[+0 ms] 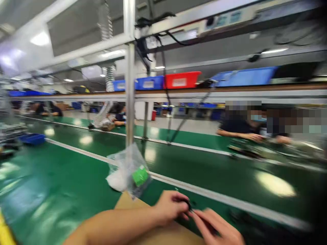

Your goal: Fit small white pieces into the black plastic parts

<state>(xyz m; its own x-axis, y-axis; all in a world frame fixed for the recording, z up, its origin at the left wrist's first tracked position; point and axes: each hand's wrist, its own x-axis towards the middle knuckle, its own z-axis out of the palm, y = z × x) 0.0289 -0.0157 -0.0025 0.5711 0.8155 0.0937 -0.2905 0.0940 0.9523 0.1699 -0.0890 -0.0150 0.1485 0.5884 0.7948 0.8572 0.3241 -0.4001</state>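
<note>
- Piece, small, black and curved: the black piece (188, 204) is at the fingertips of the left hand (167, 207), between it and the right hand (219, 228). Blur hides exactly what it is.
- Left hand: thumb and fingers are curled inward, pinching the black piece, with the forearm reaching over the brown sheet (176, 233).
- Right hand: the fingertips come up to the end of the black piece nearest them, where something pale shows. Whether they pinch it or only touch it, I cannot tell.
- Handling: the black piece looks light, and its curve suggests something bendy, perhaps springy, though blur makes that a guess. It could slip or twist out of a loose pinch. The sound hold would be thumb and forefinger close to the end being worked, with the other hand steadying the curve; a gentle grip seems wise, as the pale end may be the delicate part.
- Beyond the left hand, over to its left: a clear plastic bag (129, 160) with a green packet (140, 176) showing at it, soft and crinkly by its look.
- Farther past both hands: a pale strip (204, 194) runs along the green worktop (66, 177).
- Across from the right hand, well apart: a co-worker's hand (252, 136) by blurred parts.
</note>
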